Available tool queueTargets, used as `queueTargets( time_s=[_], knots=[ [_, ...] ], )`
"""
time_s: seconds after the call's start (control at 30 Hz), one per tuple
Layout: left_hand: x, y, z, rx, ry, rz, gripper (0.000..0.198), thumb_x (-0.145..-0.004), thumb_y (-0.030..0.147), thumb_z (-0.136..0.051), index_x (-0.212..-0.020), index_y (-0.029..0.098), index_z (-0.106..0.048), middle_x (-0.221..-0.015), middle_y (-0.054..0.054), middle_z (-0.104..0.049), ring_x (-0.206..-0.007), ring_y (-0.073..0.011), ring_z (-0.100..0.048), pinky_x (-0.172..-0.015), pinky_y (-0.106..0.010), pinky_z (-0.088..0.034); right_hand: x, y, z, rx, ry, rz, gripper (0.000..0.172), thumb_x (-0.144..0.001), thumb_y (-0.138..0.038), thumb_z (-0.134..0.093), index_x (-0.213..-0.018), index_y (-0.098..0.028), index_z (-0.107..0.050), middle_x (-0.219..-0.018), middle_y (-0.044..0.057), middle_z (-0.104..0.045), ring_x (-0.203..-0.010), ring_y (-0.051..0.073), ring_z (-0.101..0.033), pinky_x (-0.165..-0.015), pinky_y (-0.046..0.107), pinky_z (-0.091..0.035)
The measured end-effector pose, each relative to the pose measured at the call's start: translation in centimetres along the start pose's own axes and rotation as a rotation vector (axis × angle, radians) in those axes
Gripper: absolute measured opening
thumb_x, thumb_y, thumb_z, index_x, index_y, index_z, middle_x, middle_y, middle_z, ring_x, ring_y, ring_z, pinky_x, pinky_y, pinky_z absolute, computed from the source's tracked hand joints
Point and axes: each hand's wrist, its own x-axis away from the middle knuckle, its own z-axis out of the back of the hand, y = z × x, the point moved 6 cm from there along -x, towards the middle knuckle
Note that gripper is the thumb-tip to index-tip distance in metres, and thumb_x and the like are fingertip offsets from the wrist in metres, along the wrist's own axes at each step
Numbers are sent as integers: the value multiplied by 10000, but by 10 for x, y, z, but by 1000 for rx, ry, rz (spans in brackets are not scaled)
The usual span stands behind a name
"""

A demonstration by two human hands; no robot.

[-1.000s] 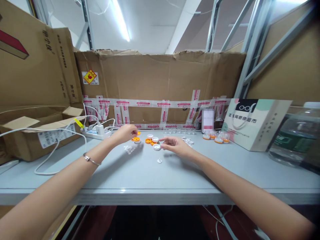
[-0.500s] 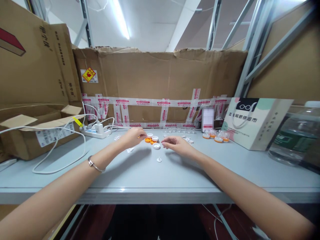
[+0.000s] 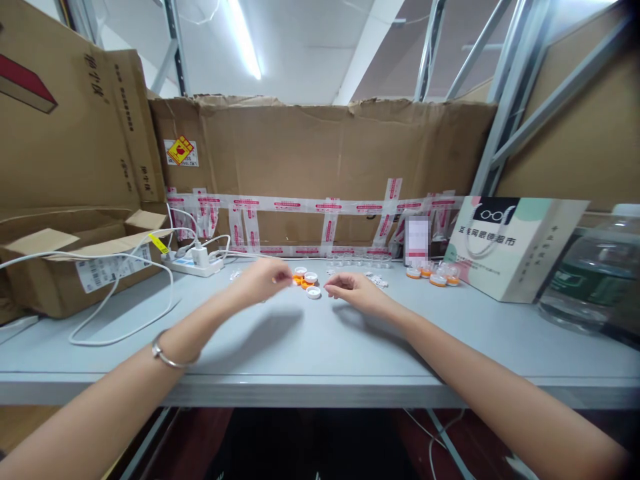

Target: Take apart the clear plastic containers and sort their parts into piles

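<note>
My left hand [image 3: 264, 277] is raised a little above the grey table [image 3: 300, 360], its fingers pinched on a small orange piece that barely shows. Just to its right lies a cluster of orange and white caps [image 3: 304, 276], with a single white cap [image 3: 313, 292] in front. My right hand [image 3: 353, 289] rests on the table right of that cap. Its fingers are curled with thumb and forefinger pressed together, and whatever is in them is hidden. A bracelet [image 3: 167, 353] is on my left wrist.
A taped cardboard wall [image 3: 320, 167] backs the table. On the left stand cardboard boxes [image 3: 65, 267], a power strip [image 3: 193, 265] and white cables [image 3: 120, 327]. To the right are small orange-based containers [image 3: 433, 273], loose white pieces [image 3: 376, 280], a printed paper bag [image 3: 510, 247] and a water jug [image 3: 590, 273].
My left hand left the orange cap at the left, moved right toward the cluster and lifted. The small white piece in front of the caps no longer shows. My right hand barely moved.
</note>
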Motion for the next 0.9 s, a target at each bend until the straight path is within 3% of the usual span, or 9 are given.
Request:
queueTargets(
  time_s=[0.1, 0.17, 0.27, 0.4, 0.53, 0.9],
  knots=[
    [8, -80, 29, -175, -39, 273, 167, -682, 263, -510, -699, 154, -636, -713, -28, -656, -671, -161, -579, -590, -218, -402, -1, 4, 3, 22, 27, -12, 254, -769, -389, -554, -858, -162, -623, -791, 45, -647, -751, 150, -584, -697, 269, -441],
    [16, -126, 33, -258, -135, 386, 173, -629, 245, -507, -680, 154, -645, -692, -35, -658, -675, -177, -582, -582, -225, -394, -2, 5, 4, 31, 38, -12, 256, -769, -394, -552, -848, -161, -622, -780, 46, -644, -741, 152, -581, -696, 270, -440],
    [24, -164, 24, -250, -194, 435, 140, -569, 207, -508, -598, 153, -634, -636, -34, -653, -647, -179, -589, -573, -222, -396, -2, 6, 5, 38, 40, -6, 257, -772, -394, -548, -842, -158, -617, -773, 48, -639, -727, 149, -577, -696, 269, -438],
    [27, -174, 8, -186, -232, 456, 156, -565, 240, -538, -631, 150, -648, -668, -38, -667, -662, -178, -608, -594, -218, -423, -2, 6, 5, 42, 41, -18, 269, -768, -401, -551, -849, -154, -618, -780, 53, -640, -739, 153, -582, -699, 269, -437],
    [32, -171, 12, -150, -213, 461, 255, -607, 304, -546, -760, 138, -666, -784, -71, -680, -736, -197, -613, -648, -242, -443, -2, 5, 5, 45, 41, -27, 272, -764, -404, -557, -851, -154, -620, -780, 54, -643, -737, 155, -585, -691, 269, -439],
    [37, -165, 2, -69, -327, 360, 236, -614, 296, -533, -742, 180, -694, -794, -28, -705, -745, -191, -607, -683, -237, -444, -2, 4, 4, 60, 35, -8, 265, -768, -403, -544, -826, -155, -616, -775, 47, -643, -733, 152, -580, -685, 262, -433]
  ],
)
